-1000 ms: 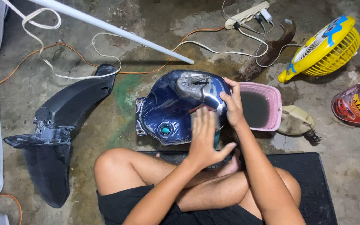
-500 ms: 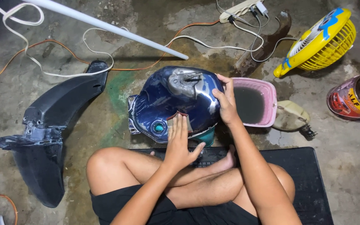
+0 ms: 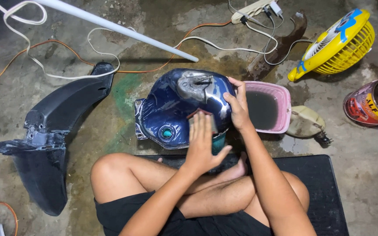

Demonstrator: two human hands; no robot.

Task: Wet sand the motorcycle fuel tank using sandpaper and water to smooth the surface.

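Tank: a dark blue motorcycle fuel tank (image 3: 171, 109) lies on the wet concrete floor (image 3: 364, 175) at the centre of the frame, just above the person's crossed legs, its metal filler area facing up.
Left hand: the left hand (image 3: 203, 144) lies flat with fingers stretched out, pressing a small dark sanding pad (image 3: 200, 116) against the lower right side of the tank; the palm is not curled round anything.
Right hand: the right hand (image 3: 238, 107) wraps over the tank's right edge, fingers on its top surface, gripping the tank.
Basin: a pink rectangular basin (image 3: 281, 94) with dark water sits just right of the tank, touching or nearly touching it.
Fender: a black plastic fender (image 3: 53, 126) lies at centre left, apart from the tank.
Mat: a black mat (image 3: 324, 188) lies under the person at lower right.
Upper frame: a white tube (image 3: 123, 30) runs diagonally from the upper left, with white and orange cables (image 3: 66, 61) around it.
Right side: a yellow fan (image 3: 337, 43) at upper right, a tipped paint can (image 3: 372, 102) at the right edge.
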